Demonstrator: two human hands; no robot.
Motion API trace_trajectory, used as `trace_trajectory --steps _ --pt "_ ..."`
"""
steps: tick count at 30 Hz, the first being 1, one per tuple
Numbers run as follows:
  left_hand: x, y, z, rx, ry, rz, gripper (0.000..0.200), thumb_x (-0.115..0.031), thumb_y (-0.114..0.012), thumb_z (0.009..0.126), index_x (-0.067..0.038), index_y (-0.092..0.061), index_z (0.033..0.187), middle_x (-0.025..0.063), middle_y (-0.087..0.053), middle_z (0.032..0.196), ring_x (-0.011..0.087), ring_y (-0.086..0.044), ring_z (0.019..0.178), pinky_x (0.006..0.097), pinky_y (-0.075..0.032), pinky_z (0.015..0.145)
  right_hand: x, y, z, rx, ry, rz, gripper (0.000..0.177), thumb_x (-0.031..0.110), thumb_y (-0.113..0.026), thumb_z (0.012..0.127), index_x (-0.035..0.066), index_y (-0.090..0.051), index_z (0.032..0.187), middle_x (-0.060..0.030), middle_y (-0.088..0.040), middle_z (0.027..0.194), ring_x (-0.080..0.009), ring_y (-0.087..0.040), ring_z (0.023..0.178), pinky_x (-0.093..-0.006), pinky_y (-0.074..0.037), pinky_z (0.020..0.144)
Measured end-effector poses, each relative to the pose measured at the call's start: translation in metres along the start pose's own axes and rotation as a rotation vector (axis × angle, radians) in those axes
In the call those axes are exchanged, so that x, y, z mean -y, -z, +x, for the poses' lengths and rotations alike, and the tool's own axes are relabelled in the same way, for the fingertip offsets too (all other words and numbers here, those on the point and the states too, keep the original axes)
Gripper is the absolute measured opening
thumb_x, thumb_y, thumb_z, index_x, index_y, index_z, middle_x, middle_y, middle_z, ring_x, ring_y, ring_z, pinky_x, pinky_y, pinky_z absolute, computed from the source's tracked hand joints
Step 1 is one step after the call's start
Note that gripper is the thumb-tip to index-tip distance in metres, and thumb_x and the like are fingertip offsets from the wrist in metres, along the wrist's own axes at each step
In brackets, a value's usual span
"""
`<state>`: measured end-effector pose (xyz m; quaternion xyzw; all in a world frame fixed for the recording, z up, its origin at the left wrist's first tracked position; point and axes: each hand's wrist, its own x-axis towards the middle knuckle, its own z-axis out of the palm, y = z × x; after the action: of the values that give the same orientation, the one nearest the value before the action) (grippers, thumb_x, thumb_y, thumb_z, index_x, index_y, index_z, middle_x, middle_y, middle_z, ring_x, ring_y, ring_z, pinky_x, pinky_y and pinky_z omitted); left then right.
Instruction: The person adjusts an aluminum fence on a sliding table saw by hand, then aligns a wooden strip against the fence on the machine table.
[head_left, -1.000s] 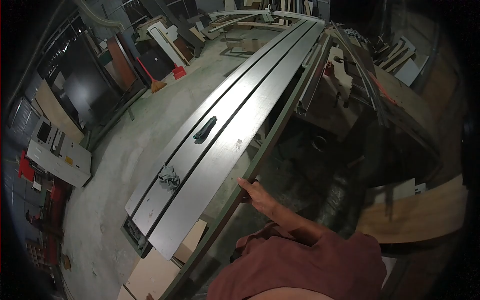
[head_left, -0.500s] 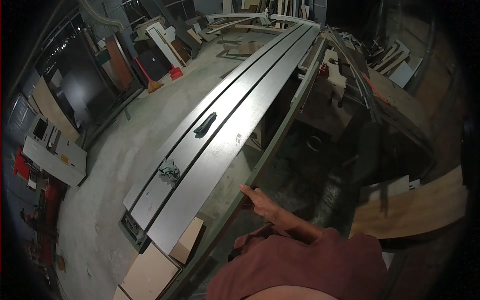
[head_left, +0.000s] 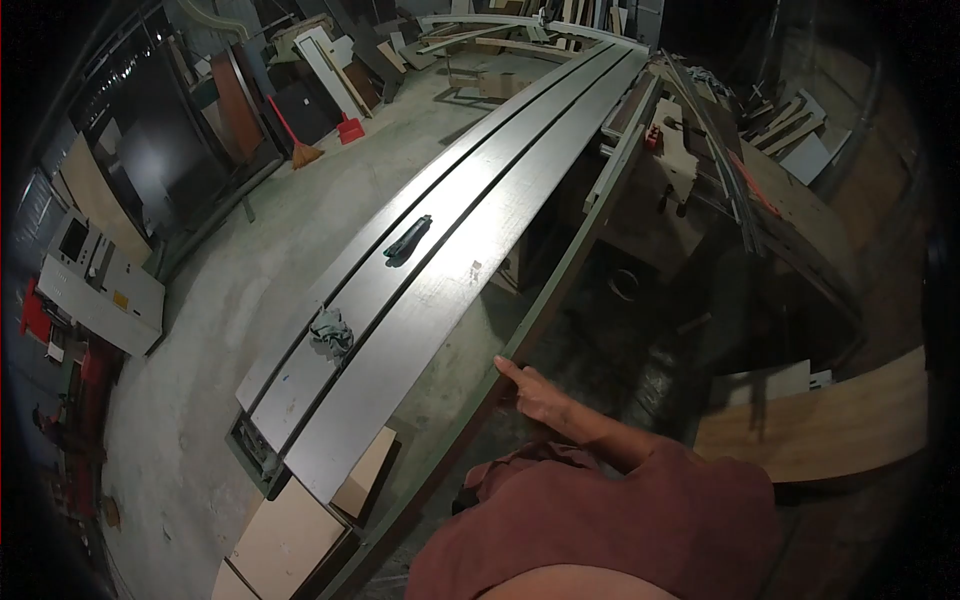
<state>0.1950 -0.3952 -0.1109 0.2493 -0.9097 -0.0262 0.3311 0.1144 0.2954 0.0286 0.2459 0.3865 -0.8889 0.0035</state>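
Note:
My right hand (head_left: 538, 395) rests at the side of a long green metal rail (head_left: 548, 292), its thumb on the top edge and its fingers curled out of sight against the near face. Left of the rail runs a long silver metal table (head_left: 400, 370) with two dark slots along it. On that table lie a crumpled grey-green rag (head_left: 332, 332) and a dark green, narrow tool (head_left: 409, 240) whose kind I cannot make out. My left hand is out of view.
Boards (head_left: 325, 75) lean along the back left wall near a broom (head_left: 305, 153) and a red dustpan (head_left: 349, 129). A grey control cabinet (head_left: 105, 285) stands at the left. A curved wooden panel (head_left: 820, 425) lies at the right, below long strips (head_left: 715, 150).
The view has shifted slightly, so the table and rag sit a little further left. My right hand appears slightly higher and further right, still on the rail.

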Motion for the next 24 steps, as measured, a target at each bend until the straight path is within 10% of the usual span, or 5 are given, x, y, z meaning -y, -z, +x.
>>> trace_trajectory --steps 5,7,10,13,24 --pt "-0.017 0.001 -0.028 0.063 0.061 -0.142 0.075 -0.029 -0.053 0.082 -0.006 -0.012 0.140 0.0254 -0.007 0.138 0.0385 -0.016 0.126 0.0480 -0.024 0.100 0.011 0.045 0.002 -0.002 -0.057 -0.269 0.056 0.043 -0.057 0.083 -0.001 -0.048 0.117 -0.0107 -0.050 0.117 -0.0240 -0.048 0.110 -0.0413 -0.039 0.093" --pt "-0.026 0.001 -0.041 0.084 0.095 -0.201 0.076 -0.029 -0.054 0.081 -0.005 -0.012 0.140 0.0253 -0.008 0.138 0.0382 -0.017 0.126 0.0477 -0.024 0.100 0.036 0.036 -0.015 -0.488 0.186 -0.539 0.057 0.036 -0.057 0.085 0.001 -0.038 0.126 -0.0167 -0.036 0.127 -0.0299 -0.041 0.115 -0.0397 -0.034 0.096" --pt "-0.043 0.000 -0.056 0.107 0.139 -0.292 0.077 -0.028 -0.055 0.081 -0.005 -0.012 0.140 0.0251 -0.010 0.137 0.0377 -0.019 0.125 0.0473 -0.025 0.099 0.070 0.042 -0.029 -0.457 0.826 -1.273 0.058 0.038 -0.058 0.083 0.009 -0.037 0.129 -0.0175 -0.033 0.129 -0.0348 -0.030 0.123 -0.0426 -0.027 0.102" --pt "-0.053 0.003 -0.063 0.133 0.165 -0.378 0.078 -0.028 -0.055 0.080 -0.005 -0.012 0.140 0.0250 -0.012 0.137 0.0373 -0.021 0.124 0.0470 -0.026 0.099 0.097 0.028 -0.040 -0.174 0.930 -1.867 0.060 0.042 -0.058 0.080 0.012 -0.039 0.128 -0.0162 -0.033 0.129 -0.0357 -0.028 0.125 -0.0458 -0.024 0.103" --pt "-0.082 0.024 -0.075 0.246 0.250 -0.662 0.081 -0.026 -0.058 0.077 -0.004 -0.012 0.140 0.0245 -0.019 0.135 0.0355 -0.027 0.122 0.0455 -0.030 0.098 0.106 0.031 -0.015 -0.001 0.911 -2.146 0.046 0.036 -0.065 0.075 0.020 -0.049 0.115 -0.0046 -0.045 0.120 -0.0248 -0.037 0.121 -0.0548 -0.025 0.100"
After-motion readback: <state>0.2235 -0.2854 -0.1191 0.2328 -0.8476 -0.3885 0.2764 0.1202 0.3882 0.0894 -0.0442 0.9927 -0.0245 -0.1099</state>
